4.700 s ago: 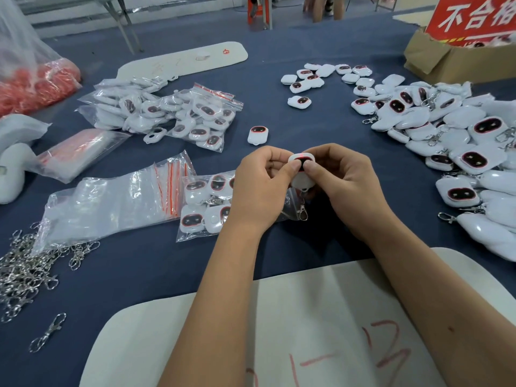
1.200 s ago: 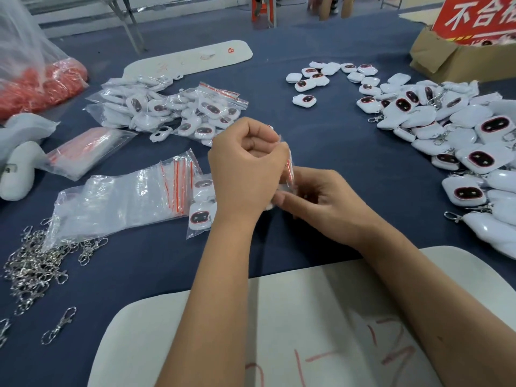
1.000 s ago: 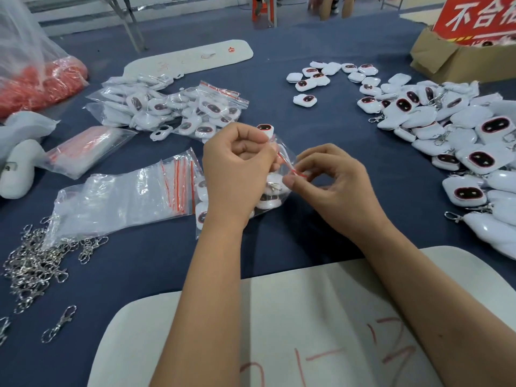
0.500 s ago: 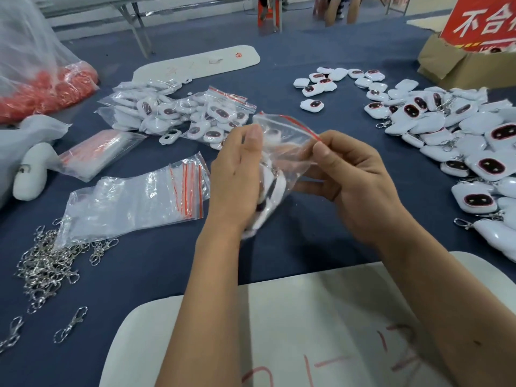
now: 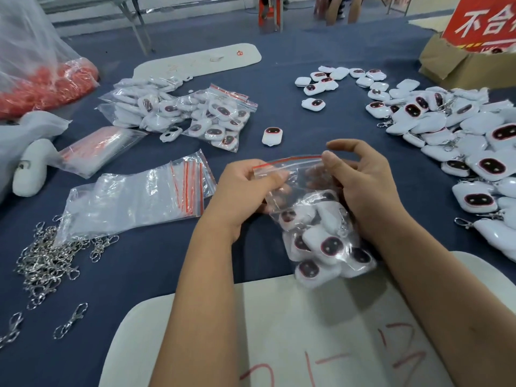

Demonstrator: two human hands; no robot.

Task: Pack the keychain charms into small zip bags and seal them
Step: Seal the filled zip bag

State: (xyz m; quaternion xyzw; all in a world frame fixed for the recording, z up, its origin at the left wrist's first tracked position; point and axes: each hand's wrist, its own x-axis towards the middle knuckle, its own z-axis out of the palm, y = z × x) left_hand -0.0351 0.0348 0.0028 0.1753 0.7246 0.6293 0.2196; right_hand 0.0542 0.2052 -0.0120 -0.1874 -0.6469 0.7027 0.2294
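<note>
Both hands, left hand [image 5: 245, 188] and right hand [image 5: 360, 185], pinch the filled bag [image 5: 315, 227]; loose charms [image 5: 458, 141] and clasps [image 5: 50, 258] crowd the bench [image 5: 279, 46]

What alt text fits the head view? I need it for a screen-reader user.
Both hands hold a clear zip bag full of white keychain charms above a blue table: left hand and right hand pinch its red-striped top. Loose charms lie right; empty bags and metal clasps left.
</note>
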